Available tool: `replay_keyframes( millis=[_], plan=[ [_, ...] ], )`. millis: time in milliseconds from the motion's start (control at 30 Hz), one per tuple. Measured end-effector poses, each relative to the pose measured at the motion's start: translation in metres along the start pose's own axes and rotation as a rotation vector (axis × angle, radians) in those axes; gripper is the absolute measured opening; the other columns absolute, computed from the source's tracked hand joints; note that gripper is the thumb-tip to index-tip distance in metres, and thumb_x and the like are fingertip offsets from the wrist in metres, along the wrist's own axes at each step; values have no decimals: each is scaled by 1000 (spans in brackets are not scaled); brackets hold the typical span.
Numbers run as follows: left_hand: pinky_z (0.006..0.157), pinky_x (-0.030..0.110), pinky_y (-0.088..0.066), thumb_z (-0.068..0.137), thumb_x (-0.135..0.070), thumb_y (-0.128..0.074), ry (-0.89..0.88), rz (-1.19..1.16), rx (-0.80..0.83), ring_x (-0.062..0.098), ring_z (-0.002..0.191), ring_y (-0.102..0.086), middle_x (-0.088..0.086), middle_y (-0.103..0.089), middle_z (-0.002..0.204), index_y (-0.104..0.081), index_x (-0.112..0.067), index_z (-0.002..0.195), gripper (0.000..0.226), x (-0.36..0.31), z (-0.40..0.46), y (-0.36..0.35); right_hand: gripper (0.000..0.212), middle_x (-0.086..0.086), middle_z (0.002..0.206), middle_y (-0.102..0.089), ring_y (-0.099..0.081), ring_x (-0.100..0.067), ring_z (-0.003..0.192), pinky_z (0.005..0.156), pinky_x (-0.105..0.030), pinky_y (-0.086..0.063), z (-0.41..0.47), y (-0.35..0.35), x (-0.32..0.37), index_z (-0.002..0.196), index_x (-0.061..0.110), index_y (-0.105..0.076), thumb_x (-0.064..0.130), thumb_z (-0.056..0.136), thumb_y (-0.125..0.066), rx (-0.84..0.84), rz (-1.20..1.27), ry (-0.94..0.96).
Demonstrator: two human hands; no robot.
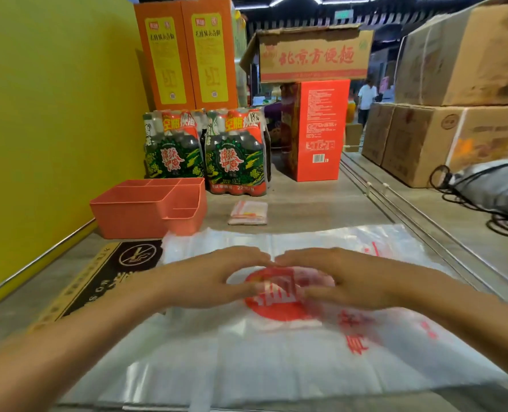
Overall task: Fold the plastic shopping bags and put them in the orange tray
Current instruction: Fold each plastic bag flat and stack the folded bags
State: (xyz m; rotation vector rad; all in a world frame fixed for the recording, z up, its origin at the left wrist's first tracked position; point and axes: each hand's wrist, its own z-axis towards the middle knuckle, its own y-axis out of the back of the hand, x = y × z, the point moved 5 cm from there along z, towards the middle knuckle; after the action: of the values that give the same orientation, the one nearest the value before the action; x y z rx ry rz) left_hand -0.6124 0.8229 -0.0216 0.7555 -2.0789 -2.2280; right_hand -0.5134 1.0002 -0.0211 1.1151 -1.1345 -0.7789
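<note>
Both hands, left [214, 278] and right [340, 279], press flat with fingers straight on a thin, slippery plastic bag [276, 352] (best pinched at its edges); orange tray [133, 212] at ten o'clock.

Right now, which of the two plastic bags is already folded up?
The small folded bag lying right of the orange tray; the big bag lies spread flat under both hands.

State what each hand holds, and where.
Nothing is gripped. The left hand and right hand lie flat on the middle of the spread plastic bag, fingertips meeting.
</note>
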Motion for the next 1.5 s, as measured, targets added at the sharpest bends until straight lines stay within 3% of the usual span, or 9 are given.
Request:
replay_keyframes(
  millis=[100, 200, 367, 533, 633, 900, 1033, 1233, 1500],
  plan=[
    [105, -3, -6, 87, -69, -58, 58, -45, 93, -27, 135, -9, -37, -19, 153, -31, -56, 148, 69, -14, -25, -18, 63, 40, 150, -28, -26, 18, 137, 112, -7, -21, -26, -18, 18, 149, 49, -33, 48, 95, -65, 51, 80, 53],
    [122, 23, -1, 75, -77, -67, 130, -5, 278, -16, 143, 13, -37, 6, 159, -5, -58, 152, 101, -18, -38, -37, 81, 39, 155, -24, -23, 15, 141, 121, -22, -21, -30, -29, 21, 153, 51, -27, 64, 85, -69, 159, 119, 7],
    [126, 38, 3, 61, -88, -66, 110, 85, 340, -9, 144, 26, -30, 22, 160, 14, -57, 150, 124, -15, -40, -52, 103, 35, 161, -5, -6, 3, 150, 126, -37, -12, -32, -41, 30, 154, 56, -6, 72, 76, -72, 276, 53, 8],
    [125, 30, 5, 79, -72, -67, 125, 136, 278, -8, 145, 25, -22, 18, 164, 10, -42, 157, 114, -10, -35, -45, 104, 27, 163, 9, 19, 6, 146, 126, -37, 6, -32, -41, 18, 156, 48, 2, 81, 78, -58, 230, -118, -122],
    [122, 23, 11, 83, -71, -62, 104, 128, 234, -12, 141, 28, -25, 21, 162, 11, -41, 158, 108, -8, -34, -46, 104, 38, 158, 15, 25, 15, 142, 120, -24, 8, -47, -36, 20, 151, 60, 6, 86, 74, -59, 165, -61, -98],
    [111, 9, 8, 81, -69, -66, 23, 40, 175, -21, 137, 25, -42, 23, 153, 5, -55, 153, 102, -22, -45, -48, 79, 38, 159, -6, 1, 18, 144, 122, -16, -5, -66, -42, 19, 154, 53, -17, 75, 88, -53, 64, -45, -83],
    [110, 5, -1, 83, -68, -64, 8, 7, 131, -25, 138, 8, -45, 5, 154, -12, -57, 153, 87, -22, -47, -47, 73, 40, 158, -10, 1, 21, 142, 120, -18, -8, -70, -39, 25, 152, 55, -23, 79, 87, -47, 26, -42, -121],
    [120, 24, -26, 85, -78, -51, 59, -75, 17, -20, 137, -26, -41, -31, 150, -40, -54, 145, 66, -11, -49, -39, 85, 38, 159, -4, 3, 19, 144, 119, -17, -8, -71, -36, 27, 154, 54, -15, 84, 82, -49, 13, -87, -147],
    [119, 35, -32, 87, -79, -44, 72, -184, -73, -17, 134, -36, -40, -44, 143, -59, -52, 131, 54, -9, -52, -29, 53, 26, 145, -51, -43, 10, 133, 114, -27, -38, -69, -30, 22, 137, 39, -59, 65, 100, -31, -128, 30, -89]
  ],
)
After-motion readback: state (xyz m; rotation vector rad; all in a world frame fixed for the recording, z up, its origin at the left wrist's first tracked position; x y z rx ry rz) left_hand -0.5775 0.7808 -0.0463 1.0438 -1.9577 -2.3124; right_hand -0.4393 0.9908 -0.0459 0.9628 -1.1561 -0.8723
